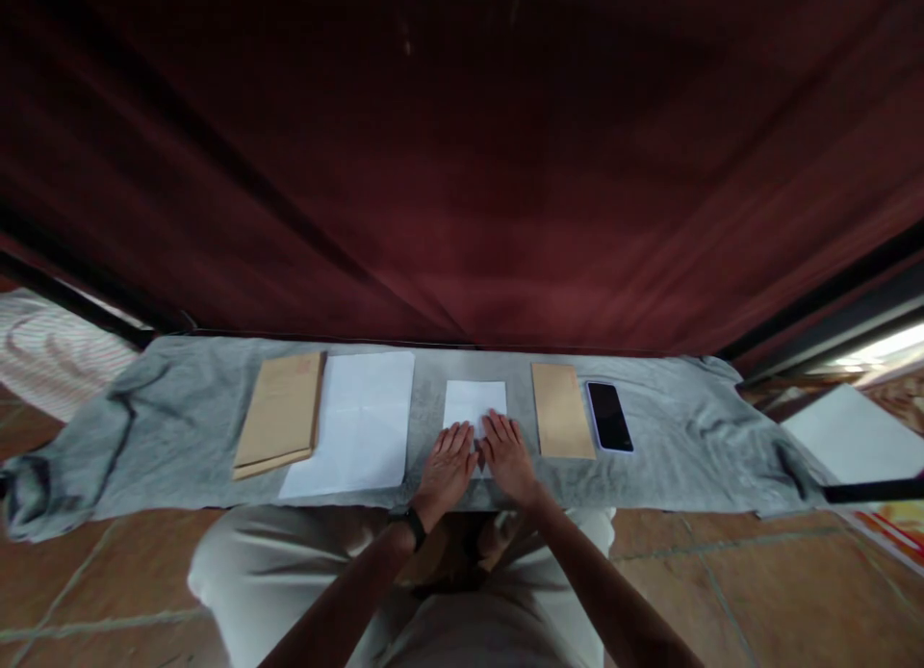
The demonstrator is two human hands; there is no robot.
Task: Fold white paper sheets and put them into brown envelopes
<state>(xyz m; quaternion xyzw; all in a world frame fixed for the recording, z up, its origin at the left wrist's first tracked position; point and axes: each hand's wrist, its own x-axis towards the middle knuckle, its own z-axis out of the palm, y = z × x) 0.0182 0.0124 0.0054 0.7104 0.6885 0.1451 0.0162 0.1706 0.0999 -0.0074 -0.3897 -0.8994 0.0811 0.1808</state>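
A small white sheet of paper [474,395], perhaps folded, lies on the grey cloth in front of me. My left hand [446,464] rests flat on its lower left part, fingers stretched out. On the lower right part lies my right hand [507,456], also flat with its fingers extended. Both palms press down close together, thumbs nearly meeting, and hide the lower corners of the paper. Left of my hands are larger white sheets [368,418]. To the right sits a brown envelope [563,413].
A stack of brown envelopes [281,408] overlaps the white sheets at the left. A phone [610,418] lies beside the right envelope. Grey cloth [675,437] covers the narrow surface. Behind it hangs a dark red fabric [462,216]. A white panel [859,437] stands at the far right.
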